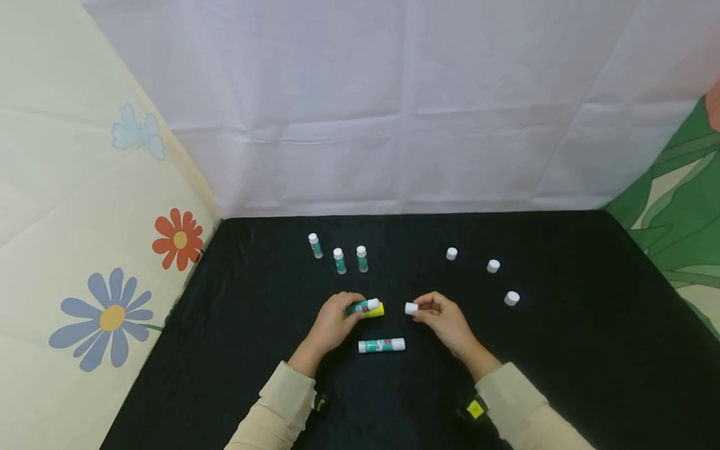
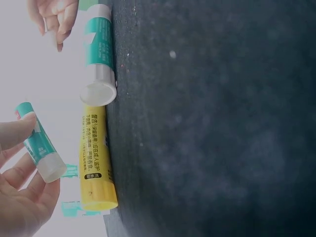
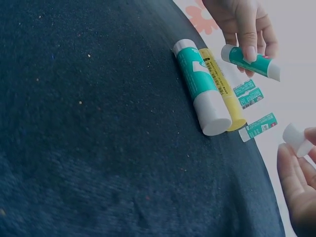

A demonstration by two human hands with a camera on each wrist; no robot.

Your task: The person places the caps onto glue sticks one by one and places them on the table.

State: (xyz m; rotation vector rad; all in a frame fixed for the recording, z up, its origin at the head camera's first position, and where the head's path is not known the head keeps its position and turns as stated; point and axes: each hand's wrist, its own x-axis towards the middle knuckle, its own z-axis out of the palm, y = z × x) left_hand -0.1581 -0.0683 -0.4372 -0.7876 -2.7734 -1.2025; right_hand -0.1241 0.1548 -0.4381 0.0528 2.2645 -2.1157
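My left hand (image 1: 336, 319) pinches a small teal glue stick (image 2: 38, 143) between thumb and fingers, held tilted above the black cloth. Its bare white end (image 1: 374, 304) points toward my right hand. Between the thumb and fingertips of my right hand (image 1: 445, 320) is a white cap (image 3: 296, 139), apart from the glue stick. A yellow glue stick (image 2: 97, 153) lies on the cloth, partly hidden behind the held one in the head view. Nearer to me, a larger teal glue stick (image 1: 382, 345) with a white cap lies on its side between the forearms.
Three small teal glue sticks, one of them at the left (image 1: 315, 246), stand upright toward the back. Three loose white caps, the nearest one (image 1: 512, 298) included, sit to the right. Black cloth (image 1: 585, 350) covers the table, and a white sheet (image 1: 360, 125) hangs behind it.
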